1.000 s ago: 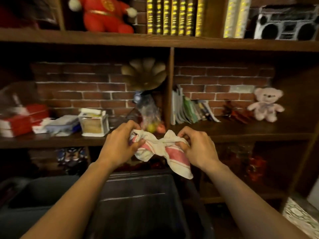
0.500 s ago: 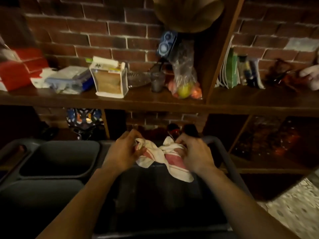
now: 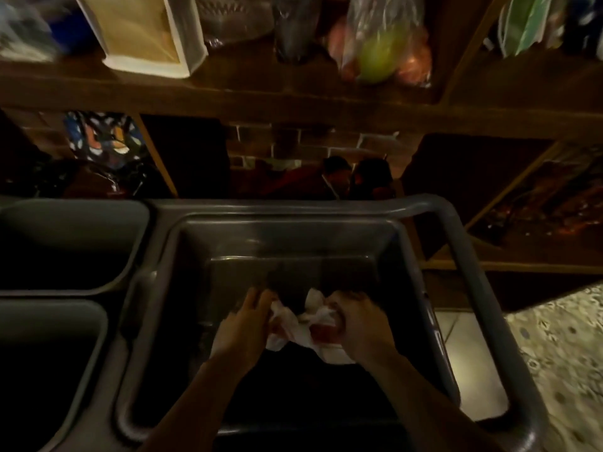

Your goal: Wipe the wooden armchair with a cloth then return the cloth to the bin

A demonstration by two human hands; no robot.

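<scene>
A crumpled white cloth with red stripes (image 3: pixel 305 327) is held between both hands, low inside the large dark grey bin (image 3: pixel 293 212). My left hand (image 3: pixel 243 327) grips its left end and my right hand (image 3: pixel 362 324) grips its right end. Part of the cloth hangs below my right hand. Whether the cloth touches the bin's bottom cannot be told. The wooden armchair is not in view.
Two smaller grey bins (image 3: pixel 75 216) sit to the left on the same cart. A wooden shelf unit (image 3: pixel 293 99) stands close behind, holding a box (image 3: pixel 143 31) and a bag of fruit (image 3: pixel 381 44). Patterned floor (image 3: pixel 561 353) lies at right.
Both hands have gone down with the cloth from above the rim into the bin. The view has tilted downward and closer to the bin.
</scene>
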